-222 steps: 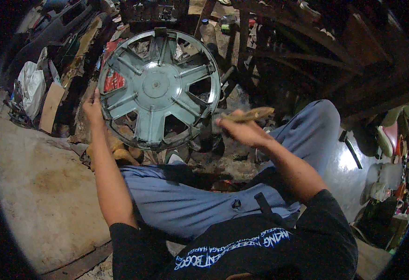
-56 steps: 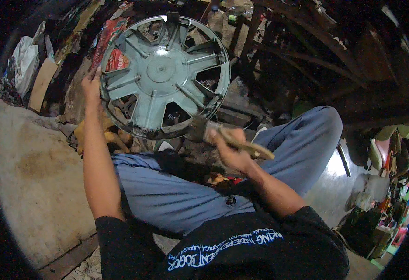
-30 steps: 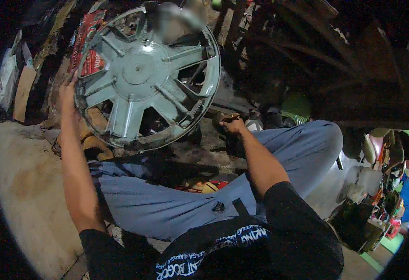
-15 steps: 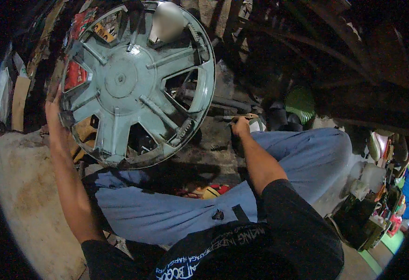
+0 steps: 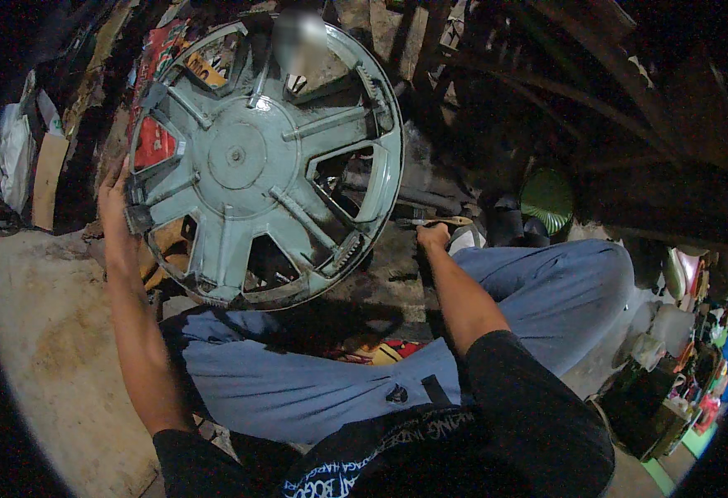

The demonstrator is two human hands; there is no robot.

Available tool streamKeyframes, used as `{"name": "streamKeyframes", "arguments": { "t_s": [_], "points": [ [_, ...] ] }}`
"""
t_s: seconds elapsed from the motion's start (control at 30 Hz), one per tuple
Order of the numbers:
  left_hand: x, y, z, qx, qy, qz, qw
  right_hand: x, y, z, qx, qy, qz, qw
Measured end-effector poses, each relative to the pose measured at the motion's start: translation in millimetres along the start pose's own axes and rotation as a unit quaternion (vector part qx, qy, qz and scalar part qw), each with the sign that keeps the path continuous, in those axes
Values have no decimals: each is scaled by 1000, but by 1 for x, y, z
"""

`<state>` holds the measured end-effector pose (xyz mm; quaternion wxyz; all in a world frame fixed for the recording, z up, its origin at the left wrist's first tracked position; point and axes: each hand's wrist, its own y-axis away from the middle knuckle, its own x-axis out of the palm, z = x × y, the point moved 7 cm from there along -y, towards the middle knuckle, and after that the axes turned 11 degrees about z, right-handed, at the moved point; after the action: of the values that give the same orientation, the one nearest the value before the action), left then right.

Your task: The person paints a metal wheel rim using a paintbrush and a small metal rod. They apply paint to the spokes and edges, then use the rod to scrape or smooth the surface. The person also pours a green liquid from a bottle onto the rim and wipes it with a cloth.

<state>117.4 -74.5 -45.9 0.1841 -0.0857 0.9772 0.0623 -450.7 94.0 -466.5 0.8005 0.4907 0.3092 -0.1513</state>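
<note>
A large grey-green wheel cover (image 5: 244, 153) with wide spokes stands tilted in front of me, its ribbed, clipped side facing me. My left hand (image 5: 115, 195) grips its left rim, the fingers partly hidden behind the edge. Off the cover's lower right, my right hand (image 5: 433, 236) is closed around a brush (image 5: 457, 221) with a wooden handle. The brush's head points left toward the cover, apart from it; its bristles are dark and hard to make out.
My legs in blue trousers (image 5: 538, 290) are folded around the work. A green ribbed round object (image 5: 547, 202) stands beyond my right knee. Cluttered goods (image 5: 671, 382) line the right side. Cardboard (image 5: 49, 183) leans at the left, and dark beams rise at the upper right.
The whole view has shifted a little, so everything sits slightly lower and farther right. Both hands keep their holds, and the brush stays apart from the wheel cover.
</note>
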Motion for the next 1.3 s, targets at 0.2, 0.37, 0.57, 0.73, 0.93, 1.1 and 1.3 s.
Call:
{"name": "streamKeyframes", "arguments": {
  "t_s": [0.2,0.37,0.57,0.73,0.93,1.1,1.3],
  "points": [
    [-3,1,5,-16,21,-17,1000,10,-11,-7,68,-2,17,998],
    [-5,0,3,5,17,-24,1000,24,-27,-13,91,28,62,994],
    [-20,-8,17,-36,-14,-32,999,22,-28,-11,58,-6,66,996],
    [-18,-14,21,-35,41,3,999,36,-42,-12,59,20,122,991],
    [-7,1,5,-37,16,-10,999,64,-71,-9,-2,186,139,973],
    [0,4,-10,-11,-7,4,1000,57,-53,-15,94,-155,173,968],
    [1,2,-8,0,3,8,1000,67,4,16,115,-343,425,830]
  ]
}}
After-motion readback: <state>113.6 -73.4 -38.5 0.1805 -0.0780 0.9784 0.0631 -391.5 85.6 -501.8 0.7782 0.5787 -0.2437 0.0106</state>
